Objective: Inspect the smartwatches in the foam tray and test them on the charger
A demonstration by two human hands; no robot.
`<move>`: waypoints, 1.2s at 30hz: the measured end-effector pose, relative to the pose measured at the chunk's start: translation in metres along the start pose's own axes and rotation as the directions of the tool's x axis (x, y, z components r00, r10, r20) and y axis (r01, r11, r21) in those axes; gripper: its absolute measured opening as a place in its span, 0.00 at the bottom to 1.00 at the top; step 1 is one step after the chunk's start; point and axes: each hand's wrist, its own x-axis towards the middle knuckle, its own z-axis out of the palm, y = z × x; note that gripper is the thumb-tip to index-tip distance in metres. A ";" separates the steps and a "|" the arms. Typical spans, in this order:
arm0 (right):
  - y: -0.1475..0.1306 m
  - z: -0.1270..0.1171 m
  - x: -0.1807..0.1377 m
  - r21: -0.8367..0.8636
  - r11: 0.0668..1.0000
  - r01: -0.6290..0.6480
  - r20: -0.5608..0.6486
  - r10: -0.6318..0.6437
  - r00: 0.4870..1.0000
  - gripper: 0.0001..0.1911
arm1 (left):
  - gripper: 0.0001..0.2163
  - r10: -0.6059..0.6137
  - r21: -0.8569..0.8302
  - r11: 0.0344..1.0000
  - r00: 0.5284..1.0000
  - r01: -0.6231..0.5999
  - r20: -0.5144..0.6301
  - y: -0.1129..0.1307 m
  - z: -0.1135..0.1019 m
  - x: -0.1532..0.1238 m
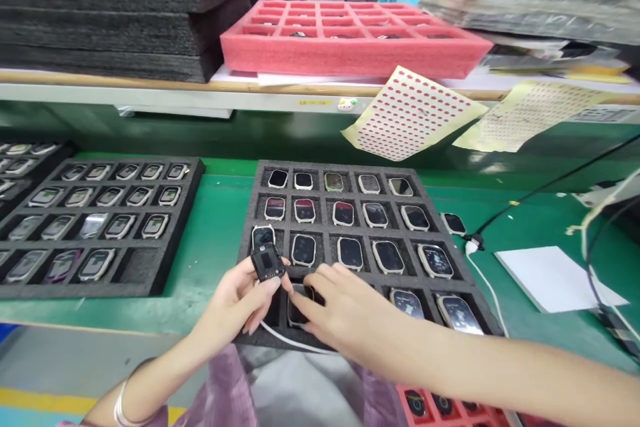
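Presently: L hand (243,295) pinching blk module (267,260), ctr frame; R hand (345,300) over watch (297,311), lower ctr, grip unclear. We log approx. 3 brighter screens (436,261), ctr-lower R, perhaps done; darker screens (303,251) perhaps left.

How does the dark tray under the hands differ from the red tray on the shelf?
Colour: the dark tray is blackish gray, the red tray pinkish red. Place: the dark tray lies on the green bench, the red tray on the raised shelf. Contents: watch faces show plainly in the dark tray; the red tray's walls hide most of what it holds. Both are divided into grids of compartments.
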 end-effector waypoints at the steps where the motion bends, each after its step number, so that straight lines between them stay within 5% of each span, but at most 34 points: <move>1: -0.003 0.003 0.007 -0.060 0.998 0.025 0.035 -0.023 0.999 0.19 | 0.13 0.010 -0.003 1.000 1.000 -0.010 -0.011 0.001 0.000 -0.001; 5: -0.005 0.011 0.016 -0.103 0.995 -0.001 0.065 0.008 0.998 0.22 | 0.15 0.039 -0.018 0.999 0.999 -0.039 -0.016 -0.001 0.001 -0.001; 10: 0.011 -0.005 0.007 0.186 0.978 -0.091 -0.020 0.096 0.995 0.18 | 0.17 0.052 -0.057 0.997 0.998 -0.049 0.042 -0.007 -0.003 0.003; 14: 0.022 -0.031 0.009 0.291 0.957 -0.004 -0.198 0.064 0.978 0.19 | 0.21 -0.014 -0.078 0.996 0.977 0.031 0.212 -0.009 -0.005 0.006; 18: 0.027 -0.035 0.024 0.219 0.972 0.087 -0.166 -0.050 0.985 0.11 | 0.25 -0.060 -0.066 0.994 0.943 0.086 0.328 -0.007 -0.005 0.008; 24: 0.029 -0.018 0.037 0.179 0.974 0.138 -0.150 -0.111 0.982 0.14 | 0.14 -0.076 0.034 0.997 0.976 0.070 0.203 -0.008 -0.001 0.007; 28: 0.027 -0.014 0.036 0.218 0.968 0.126 -0.177 -0.088 0.980 0.16 | 0.10 0.026 -0.001 1.000 0.992 -0.026 0.124 -0.009 0.000 0.009; 36: 0.029 -0.004 0.033 0.369 0.921 0.124 -0.240 -0.035 0.970 0.19 | 0.09 0.038 -0.137 0.991 0.982 -0.013 0.184 -0.013 0.001 0.010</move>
